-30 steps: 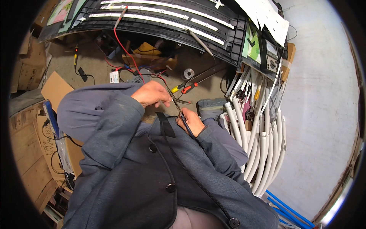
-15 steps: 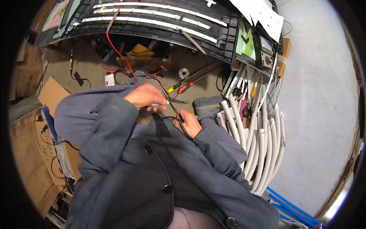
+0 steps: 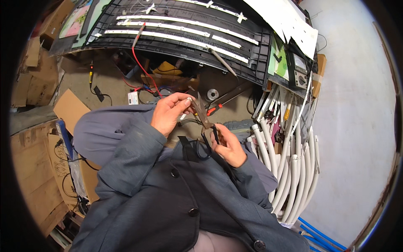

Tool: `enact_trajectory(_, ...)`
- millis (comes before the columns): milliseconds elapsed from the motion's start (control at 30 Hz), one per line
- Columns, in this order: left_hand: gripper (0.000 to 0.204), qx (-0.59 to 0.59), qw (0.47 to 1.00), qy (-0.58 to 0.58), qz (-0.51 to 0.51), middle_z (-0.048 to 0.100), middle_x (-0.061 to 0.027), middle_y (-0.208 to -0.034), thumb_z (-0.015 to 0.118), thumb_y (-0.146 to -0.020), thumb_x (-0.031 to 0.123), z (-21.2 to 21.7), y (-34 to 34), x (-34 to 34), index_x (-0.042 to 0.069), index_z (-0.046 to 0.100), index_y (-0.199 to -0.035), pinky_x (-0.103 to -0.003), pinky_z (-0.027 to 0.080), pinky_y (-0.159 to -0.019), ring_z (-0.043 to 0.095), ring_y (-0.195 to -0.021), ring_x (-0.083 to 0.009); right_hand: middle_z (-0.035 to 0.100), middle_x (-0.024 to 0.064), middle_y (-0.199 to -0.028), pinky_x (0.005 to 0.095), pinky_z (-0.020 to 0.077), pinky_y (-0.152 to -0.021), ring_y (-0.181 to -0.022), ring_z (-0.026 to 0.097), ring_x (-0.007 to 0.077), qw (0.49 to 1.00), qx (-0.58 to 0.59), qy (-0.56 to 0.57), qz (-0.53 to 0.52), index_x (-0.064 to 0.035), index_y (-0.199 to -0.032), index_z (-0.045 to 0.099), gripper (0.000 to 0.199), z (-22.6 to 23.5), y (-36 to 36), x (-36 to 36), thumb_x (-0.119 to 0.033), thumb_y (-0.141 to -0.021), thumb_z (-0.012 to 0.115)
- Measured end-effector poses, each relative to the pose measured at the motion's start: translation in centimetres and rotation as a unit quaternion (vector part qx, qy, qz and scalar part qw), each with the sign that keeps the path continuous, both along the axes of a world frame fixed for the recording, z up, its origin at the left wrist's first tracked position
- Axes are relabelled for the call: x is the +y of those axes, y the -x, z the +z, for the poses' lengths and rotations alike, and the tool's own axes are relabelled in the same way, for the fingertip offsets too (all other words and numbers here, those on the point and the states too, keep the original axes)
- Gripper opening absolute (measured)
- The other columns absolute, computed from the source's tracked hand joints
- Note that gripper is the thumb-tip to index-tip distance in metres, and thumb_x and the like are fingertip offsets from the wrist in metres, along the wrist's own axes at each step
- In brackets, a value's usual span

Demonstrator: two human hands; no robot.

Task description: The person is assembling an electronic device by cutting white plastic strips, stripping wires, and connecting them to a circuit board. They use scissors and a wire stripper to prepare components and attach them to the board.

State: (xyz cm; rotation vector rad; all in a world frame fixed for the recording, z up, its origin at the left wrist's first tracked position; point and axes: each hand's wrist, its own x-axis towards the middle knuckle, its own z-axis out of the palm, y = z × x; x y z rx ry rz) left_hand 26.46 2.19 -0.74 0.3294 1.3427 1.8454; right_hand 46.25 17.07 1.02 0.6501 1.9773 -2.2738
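Observation:
My left hand [image 3: 170, 115] is closed in a pinch on a small white piece [image 3: 189, 100], whose kind I cannot make out. In my right hand [image 3: 230, 147] are black-handled scissors [image 3: 203, 115], blades spread apart and pointing up toward the left fingertips. A thumb and fingers pass around the handles, and one handle loop hangs free toward my jacket. Whether a blade touches the white piece is hard to see. Beyond the hands, a large black panel [image 3: 247, 38] carries several white strips [image 3: 168, 28]; a red probe [image 3: 138, 35] and a grey one [image 3: 222, 62] lie on it.
An analogue meter [image 3: 300, 77] sits at the panel's right end. Several white tubes [image 3: 294, 180] stand to my right beside a pale wall [image 3: 344, 113]. On the floor ahead are a solder spool [image 3: 213, 94] and a red-handled screwdriver [image 3: 214, 110]. Cardboard boxes [image 3: 33, 168] line the left.
The scissors have come up and their blades have spread apart. My left hand has turned, bringing the white piece near the blades. The whole view has shifted slightly.

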Motion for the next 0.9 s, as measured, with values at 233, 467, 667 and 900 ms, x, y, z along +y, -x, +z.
enact_trajectory(233,0.019,0.085,0.995,-0.011,0.057,0.074,-0.01,-0.102,0.064,-0.097,0.006,3.1,-0.4,-1.6,-0.002,0.07,-0.113,-0.028,0.053,-0.089,0.069,-0.098,-0.0143,0.058,0.0012,-0.084,0.0215,0.0398,-0.063,-0.074,0.05,0.0075,0.981,0.018,0.169,0.095,0.0016,-0.106,0.059,0.036,2.5,0.8,1.2,-0.005,-0.08,0.082)
enact_trajectory(467,0.013,0.097,0.989,-0.065,0.086,0.073,-0.0116,-0.101,0.059,-0.1,0.004,4.6,-0.9,-2.5,-0.002,0.065,-0.111,-0.03,0.054,-0.088,0.069,-0.095,-0.017,0.051,0.0067,-0.069,0.0313,0.0355,-0.054,-0.06,0.048,0.0179,0.973,0.102,-0.198,0.056,0.0017,-0.077,0.054,0.076,4.3,2.1,-0.2,-0.074,-0.088,0.056)
enact_trajectory(667,0.017,0.068,0.994,-0.04,0.082,0.072,-0.0134,-0.098,0.058,-0.102,0.009,5.5,-0.8,-3.7,-0.004,0.061,-0.113,-0.031,0.055,-0.081,0.07,-0.088,-0.0184,0.049,0.0163,-0.07,0.04,0.0402,-0.055,-0.06,0.051,0.0352,0.874,0.128,-0.469,-0.003,0.0004,-0.08,0.054,0.031,5.8,4.1,-0.2,-0.024,-0.091,0.069)
enact_trajectory(900,0.026,-0.058,0.993,-0.032,0.099,0.071,-0.0159,-0.098,0.059,-0.102,0.014,5.8,-0.4,-4.9,-0.006,0.06,-0.119,-0.032,0.057,-0.078,0.071,-0.086,-0.0219,0.062,0.0149,-0.076,0.0425,0.0498,-0.059,-0.066,0.063,0.0368,0.855,0.053,-0.513,-0.05,-0.0057,-0.099,0.064,0.012,6.6,6.2,-2.8,-0.013,-0.09,0.067)
